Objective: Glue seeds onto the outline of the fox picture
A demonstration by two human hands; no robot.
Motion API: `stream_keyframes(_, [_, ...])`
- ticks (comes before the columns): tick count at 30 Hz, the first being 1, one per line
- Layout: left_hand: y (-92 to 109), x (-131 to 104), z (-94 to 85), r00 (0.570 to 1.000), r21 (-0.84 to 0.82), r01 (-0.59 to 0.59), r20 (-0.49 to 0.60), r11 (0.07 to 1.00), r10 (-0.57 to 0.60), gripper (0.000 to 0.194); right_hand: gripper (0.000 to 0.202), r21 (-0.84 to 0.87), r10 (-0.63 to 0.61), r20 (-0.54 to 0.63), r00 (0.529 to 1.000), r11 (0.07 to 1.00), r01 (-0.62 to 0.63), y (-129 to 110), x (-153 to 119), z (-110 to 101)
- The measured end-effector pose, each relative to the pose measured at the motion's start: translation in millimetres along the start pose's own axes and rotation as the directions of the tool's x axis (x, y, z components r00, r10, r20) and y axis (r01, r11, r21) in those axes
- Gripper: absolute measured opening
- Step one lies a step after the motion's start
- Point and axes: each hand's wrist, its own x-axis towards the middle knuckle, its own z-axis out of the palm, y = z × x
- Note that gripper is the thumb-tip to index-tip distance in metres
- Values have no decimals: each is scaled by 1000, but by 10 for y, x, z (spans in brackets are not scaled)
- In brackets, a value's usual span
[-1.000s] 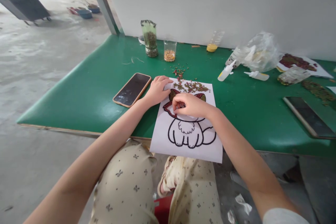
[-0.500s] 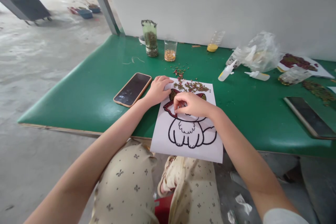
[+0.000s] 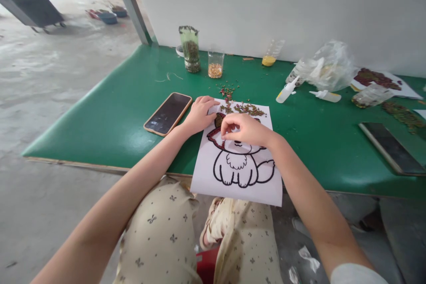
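Note:
A white sheet of paper (image 3: 206, 173) with a black outline drawing of a seated animal lies at the table's front edge, its lower end hanging over. Red and green beans fill parts of the ears and head. My left hand (image 3: 201, 113) rests flat on the sheet's upper left corner, fingers spread. Over the drawn face, my right hand (image 3: 244, 128) has thumb and index finger pinched together at the cheek; whatever is between the tips is too small to make out. Loose beans (image 3: 249, 109) lie scattered along the sheet's top edge and on the table beyond.
On the green table (image 3: 109, 115) lie a phone (image 3: 168, 113) at left and another phone (image 3: 392, 148) at right. Behind stand a green cup (image 3: 191, 53) and a clear cup of kernels (image 3: 215, 67). Glue bottles (image 3: 286, 90) and a plastic bag (image 3: 336, 69) are at back right.
My right hand has risen slightly away from me, showing more of the drawn nose and mouth. The left hand and the sheet stay put.

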Motion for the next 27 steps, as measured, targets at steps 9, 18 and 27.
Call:
stream_keyframes(9, [71,21,-201,992,-159,57,-104,986,-74,30,15,-290,-81,-589,804,950,-116,256,21,-163])
stream_keyframes(18, [-30,12,-219,968,-139,59,-233,988,-91,15,30,-415,-146,-804,577,833,-366,383,-27,-276])
stream_keyframes(27, [-46,27,-196,942,-127,166,-272,978,-195,29,63,-216,-69,-967,247,739,-638,430,-226,-395])
